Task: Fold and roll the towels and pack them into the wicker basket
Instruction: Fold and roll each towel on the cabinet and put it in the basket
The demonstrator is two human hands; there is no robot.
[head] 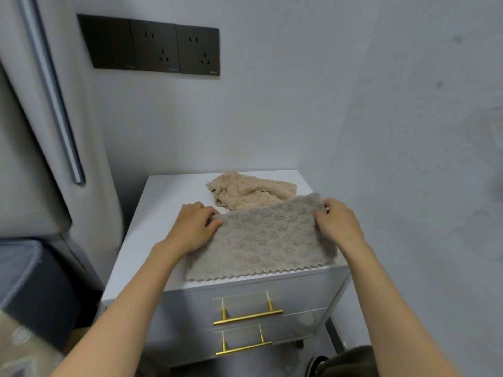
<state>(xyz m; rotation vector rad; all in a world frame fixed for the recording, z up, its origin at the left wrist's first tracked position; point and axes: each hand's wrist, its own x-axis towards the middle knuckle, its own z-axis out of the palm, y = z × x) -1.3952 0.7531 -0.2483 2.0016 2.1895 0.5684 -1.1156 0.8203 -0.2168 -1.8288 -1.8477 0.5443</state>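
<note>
1. Grey towel (261,240) lies spread at the desk (163,213) front, zigzag hem toward you, long axis left–right.
2. Your left hand (194,227) and right hand (337,224) each pinch a far corner, well apart.
3. Looks like the first fold: bring far edge to near hem, corners matched.
4. Beige towel (250,191) sits crumpled just behind. Basket not in view.

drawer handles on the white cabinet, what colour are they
Gold, both drawer handles; the head view shows them on the cabinet front.
</note>
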